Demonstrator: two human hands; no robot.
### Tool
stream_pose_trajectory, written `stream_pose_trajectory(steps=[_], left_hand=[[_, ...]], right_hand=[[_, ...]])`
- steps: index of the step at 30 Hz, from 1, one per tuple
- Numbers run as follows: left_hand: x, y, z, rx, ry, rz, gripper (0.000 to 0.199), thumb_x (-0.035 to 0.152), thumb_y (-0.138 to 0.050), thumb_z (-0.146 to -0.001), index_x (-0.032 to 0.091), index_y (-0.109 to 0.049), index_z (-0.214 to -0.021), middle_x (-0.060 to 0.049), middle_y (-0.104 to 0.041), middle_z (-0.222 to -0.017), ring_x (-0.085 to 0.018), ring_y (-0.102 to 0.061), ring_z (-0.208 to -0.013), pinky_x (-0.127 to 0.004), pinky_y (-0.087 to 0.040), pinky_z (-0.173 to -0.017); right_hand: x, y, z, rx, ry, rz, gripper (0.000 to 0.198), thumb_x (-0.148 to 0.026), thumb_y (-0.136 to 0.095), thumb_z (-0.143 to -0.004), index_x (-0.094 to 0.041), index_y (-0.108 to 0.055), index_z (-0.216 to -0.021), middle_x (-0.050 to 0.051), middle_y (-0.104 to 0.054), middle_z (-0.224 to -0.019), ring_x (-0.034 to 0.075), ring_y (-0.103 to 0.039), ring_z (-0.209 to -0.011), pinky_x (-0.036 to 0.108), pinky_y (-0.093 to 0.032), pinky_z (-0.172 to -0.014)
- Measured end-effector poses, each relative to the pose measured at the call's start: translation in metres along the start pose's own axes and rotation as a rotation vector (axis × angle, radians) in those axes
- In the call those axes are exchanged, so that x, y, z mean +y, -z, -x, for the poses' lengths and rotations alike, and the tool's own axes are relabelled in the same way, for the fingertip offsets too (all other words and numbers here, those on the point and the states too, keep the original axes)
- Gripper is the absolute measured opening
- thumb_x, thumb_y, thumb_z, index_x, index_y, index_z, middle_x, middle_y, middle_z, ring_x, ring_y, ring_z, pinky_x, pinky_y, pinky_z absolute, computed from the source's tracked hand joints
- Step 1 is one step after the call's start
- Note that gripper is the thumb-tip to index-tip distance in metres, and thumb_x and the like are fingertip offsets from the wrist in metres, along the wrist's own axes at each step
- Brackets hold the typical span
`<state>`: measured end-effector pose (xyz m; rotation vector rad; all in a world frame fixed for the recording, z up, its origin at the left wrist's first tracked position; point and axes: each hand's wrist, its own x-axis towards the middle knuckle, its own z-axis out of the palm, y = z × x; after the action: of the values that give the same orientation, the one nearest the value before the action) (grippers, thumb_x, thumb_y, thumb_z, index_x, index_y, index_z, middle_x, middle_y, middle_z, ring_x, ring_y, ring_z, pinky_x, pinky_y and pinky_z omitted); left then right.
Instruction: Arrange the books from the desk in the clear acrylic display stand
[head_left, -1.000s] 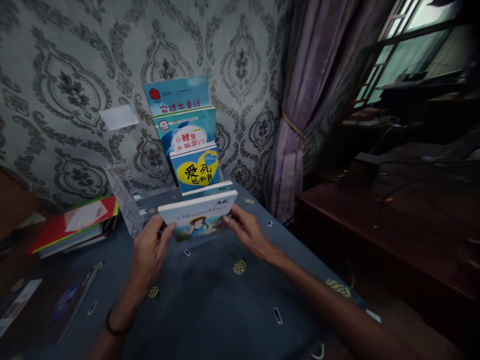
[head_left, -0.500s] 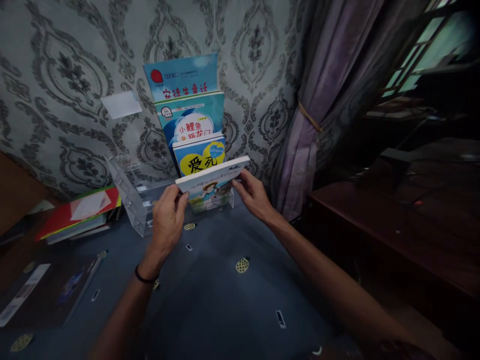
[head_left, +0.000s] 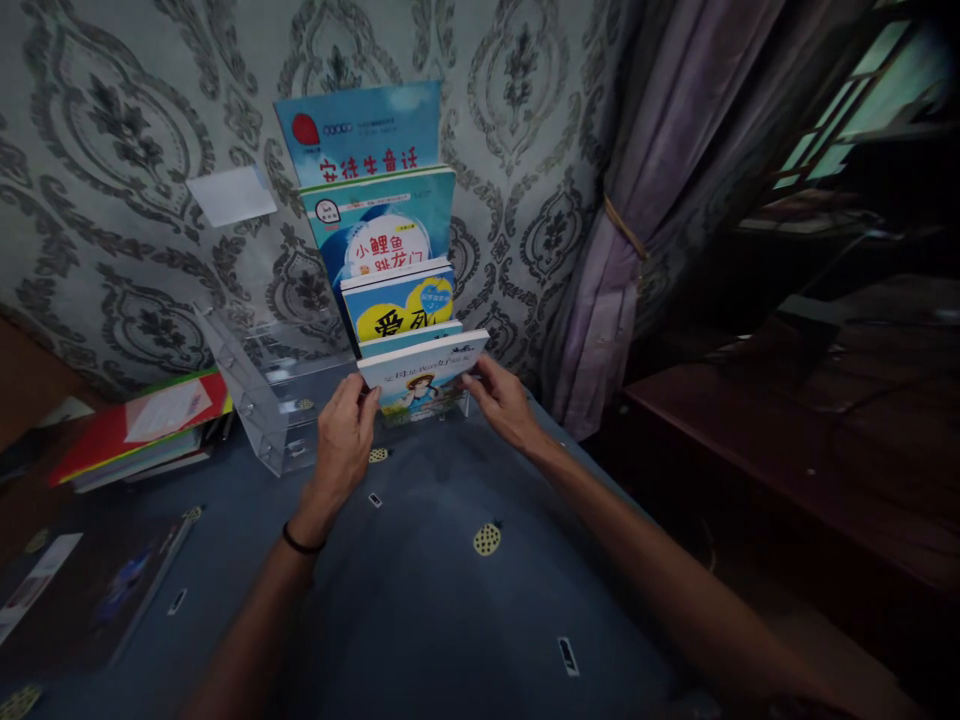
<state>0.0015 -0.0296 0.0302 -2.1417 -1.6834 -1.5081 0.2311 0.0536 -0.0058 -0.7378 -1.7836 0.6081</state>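
Observation:
My left hand (head_left: 346,430) and my right hand (head_left: 504,400) grip a white-topped picture book (head_left: 424,378) by its two side edges. A child in a straw hat is on its cover. The book stands upright in the front slot of a clear acrylic book rack (head_left: 262,425). Right behind it shows the top of a light-blue book (head_left: 411,341). Further back, in rising steps, are a blue and yellow book (head_left: 397,303), a teal book (head_left: 382,220) and a tall blue book (head_left: 360,130).
Left of the rack lies a pile of folders (head_left: 142,425) with a red one on top. A dark, glossy flat item (head_left: 82,590) rests at the table's left. Behind the rack is a patterned wall (head_left: 517,110); a purple curtain (head_left: 600,310) hangs at the right.
Both hands have brought the front book lower into the rack, levelling its tilted top edge. The light-blue book behind it now shows. The view has shifted slightly.

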Motion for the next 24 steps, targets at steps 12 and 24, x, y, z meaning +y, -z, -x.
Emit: stream_pose_trajectory(steps=[12, 24], left_hand=[[-0.013, -0.019, 0.001, -0.019, 0.121, -0.055, 0.042, 0.028, -0.046, -0.101, 0.018, -0.035, -0.140, -0.005, -0.069, -0.094, -0.022, -0.072, -0.079, -0.030, -0.054, -0.068], [-0.006, -0.022, -0.005, -0.028, 0.066, -0.321, 0.027, 0.025, -0.040, -0.104, 0.015, -0.051, -0.127, -0.015, -0.066, -0.115, -0.028, -0.069, -0.100, -0.037, -0.055, -0.081]], right_hand=[[0.008, -0.008, 0.010, 0.041, 0.016, 0.424, 0.010, -0.026, -0.047, -0.096, -0.024, -0.054, -0.089, 0.008, -0.061, -0.093, 0.026, -0.061, -0.089, 0.039, -0.052, -0.080], [0.016, -0.019, 0.011, 0.064, -0.056, 0.481, 0.019, -0.024, -0.043, -0.096, -0.021, -0.059, -0.107, 0.011, -0.061, -0.100, 0.027, -0.060, -0.087, 0.042, -0.053, -0.079]])
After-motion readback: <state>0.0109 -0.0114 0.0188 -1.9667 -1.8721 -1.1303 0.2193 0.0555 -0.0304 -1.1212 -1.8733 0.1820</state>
